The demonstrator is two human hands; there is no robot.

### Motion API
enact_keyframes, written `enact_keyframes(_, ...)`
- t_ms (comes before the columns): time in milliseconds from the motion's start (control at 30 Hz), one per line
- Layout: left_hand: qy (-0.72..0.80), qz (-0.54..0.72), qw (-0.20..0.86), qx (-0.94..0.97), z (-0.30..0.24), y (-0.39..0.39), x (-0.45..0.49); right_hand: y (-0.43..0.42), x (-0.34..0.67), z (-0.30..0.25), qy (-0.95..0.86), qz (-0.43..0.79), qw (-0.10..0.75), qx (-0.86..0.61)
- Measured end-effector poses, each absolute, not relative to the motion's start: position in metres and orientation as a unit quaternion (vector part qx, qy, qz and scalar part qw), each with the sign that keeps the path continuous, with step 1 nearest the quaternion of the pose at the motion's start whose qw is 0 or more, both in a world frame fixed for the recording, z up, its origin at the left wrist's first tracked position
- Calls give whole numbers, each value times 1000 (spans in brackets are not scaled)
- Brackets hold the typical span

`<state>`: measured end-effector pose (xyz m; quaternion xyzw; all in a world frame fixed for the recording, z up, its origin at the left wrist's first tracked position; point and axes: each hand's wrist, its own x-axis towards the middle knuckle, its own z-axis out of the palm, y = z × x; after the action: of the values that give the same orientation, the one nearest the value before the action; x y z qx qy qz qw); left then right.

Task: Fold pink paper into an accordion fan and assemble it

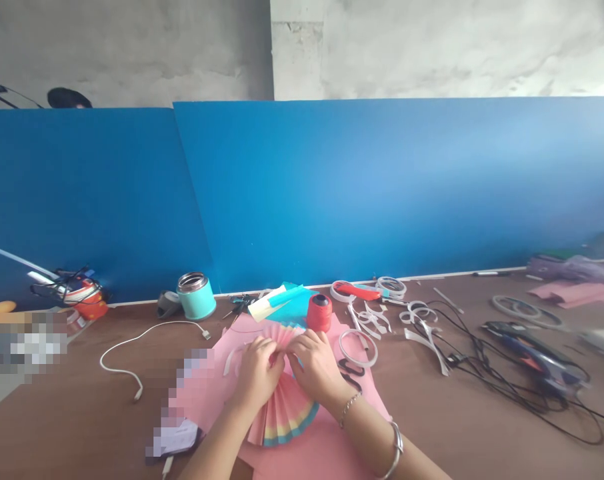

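Observation:
A pleated paper fan (285, 412), pink with yellow and blue bands along its edge, spreads below my hands over pink paper sheets (327, 447). My left hand (259, 370) pinches the fan's gathered middle from the left. Against it, my right hand (315, 360) closes on the same middle from the right, the fingertips of both meeting. More pink pleats (277, 337) show beyond the fingers. Whatever lies between the fingertips is hidden. Just past my right hand stands a red thread spool (319, 313). A white tape ring (358, 348) lies to its right.
A turquoise container (196, 297) and a white USB cable (132, 327) are on the left. At right lie a glue gun (537, 360) with black cords, paper strips (427, 340) and more rings. A blue partition (357, 193) closes off the back. A phone (175, 438) rests front left.

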<state>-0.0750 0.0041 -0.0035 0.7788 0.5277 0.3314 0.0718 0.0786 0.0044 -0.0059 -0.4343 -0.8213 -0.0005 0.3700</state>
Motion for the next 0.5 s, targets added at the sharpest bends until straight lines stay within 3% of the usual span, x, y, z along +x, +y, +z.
enact_keyframes(500, 529, 341, 80, 773, -4, 3, -74, 7, 76, -8, -815, -76, 341, -462)
